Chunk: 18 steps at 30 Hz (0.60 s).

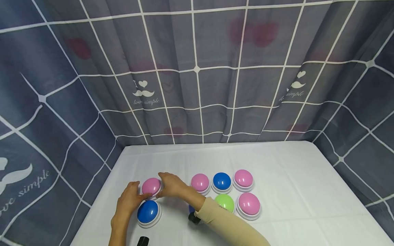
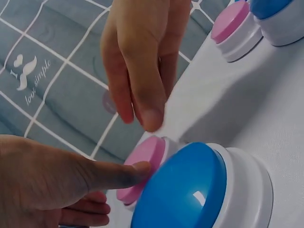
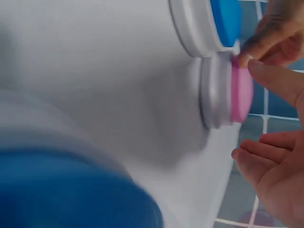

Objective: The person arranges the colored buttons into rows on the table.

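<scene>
Pink dome button [image 1: 150,186] on white table [image 1: 295,184], left side, just behind blue dome button [image 1: 147,211]. Head view: left hand [image 1: 128,201] on its left, right hand [image 1: 172,186] on its right, both wide; green dome button [image 1: 225,201] partly behind beige sleeve [image 1: 232,225]. Left wrist view: left hand's thumb touches pink dome. Right wrist view: right hand's fingers spread, gripping nothing.

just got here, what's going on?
A person has both hands around a pink button on a white table. The left hand appears to touch it with the thumb; the right hand is open beside it, no clear grip. A blue button sits nearer the person. Other buttons are grouped to the right.
</scene>
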Motion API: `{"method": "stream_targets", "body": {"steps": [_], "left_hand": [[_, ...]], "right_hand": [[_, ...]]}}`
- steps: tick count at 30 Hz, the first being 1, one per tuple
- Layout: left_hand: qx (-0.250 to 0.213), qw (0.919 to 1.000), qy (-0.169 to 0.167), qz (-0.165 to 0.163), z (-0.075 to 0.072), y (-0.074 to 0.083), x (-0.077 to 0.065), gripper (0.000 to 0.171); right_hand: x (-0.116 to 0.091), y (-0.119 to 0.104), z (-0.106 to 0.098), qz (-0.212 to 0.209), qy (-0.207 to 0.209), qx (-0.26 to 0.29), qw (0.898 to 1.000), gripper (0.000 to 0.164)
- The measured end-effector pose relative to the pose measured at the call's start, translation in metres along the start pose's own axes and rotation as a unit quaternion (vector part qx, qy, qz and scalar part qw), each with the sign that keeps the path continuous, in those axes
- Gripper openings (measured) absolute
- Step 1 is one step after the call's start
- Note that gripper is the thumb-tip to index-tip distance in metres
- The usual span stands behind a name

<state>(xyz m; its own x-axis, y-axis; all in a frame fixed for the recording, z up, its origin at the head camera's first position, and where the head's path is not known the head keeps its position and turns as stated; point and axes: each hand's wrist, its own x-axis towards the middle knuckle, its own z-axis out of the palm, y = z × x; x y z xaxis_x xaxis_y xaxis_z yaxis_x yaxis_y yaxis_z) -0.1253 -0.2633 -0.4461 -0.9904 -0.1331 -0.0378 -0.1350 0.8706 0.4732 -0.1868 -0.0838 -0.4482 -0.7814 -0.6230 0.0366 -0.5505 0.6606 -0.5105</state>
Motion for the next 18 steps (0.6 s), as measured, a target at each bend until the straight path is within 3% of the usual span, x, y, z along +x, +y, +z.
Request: {"method": "stream_targets", "body": {"steps": [10, 14, 18], "left_hand": [[-0.037, 0.9986, -0.038, 0.005, 0.003, -0.012, 0.001, 0.073], [-0.049, 0.9981, -0.034, 0.016, 0.005, -0.015, 0.004, 0.067], [-0.058, 0.9977, -0.022, 0.026, 0.005, -0.015, 0.005, 0.064]], "right_hand": [[0.008, -0.006, 0.022, -0.001, -0.027, -0.011, 1.000, 0.063], [0.011, -0.006, 0.023, -0.002, -0.022, -0.024, 0.999, 0.059], [0.014, -0.002, 0.023, -0.017, 0.000, -0.022, 1.000, 0.045]]}}
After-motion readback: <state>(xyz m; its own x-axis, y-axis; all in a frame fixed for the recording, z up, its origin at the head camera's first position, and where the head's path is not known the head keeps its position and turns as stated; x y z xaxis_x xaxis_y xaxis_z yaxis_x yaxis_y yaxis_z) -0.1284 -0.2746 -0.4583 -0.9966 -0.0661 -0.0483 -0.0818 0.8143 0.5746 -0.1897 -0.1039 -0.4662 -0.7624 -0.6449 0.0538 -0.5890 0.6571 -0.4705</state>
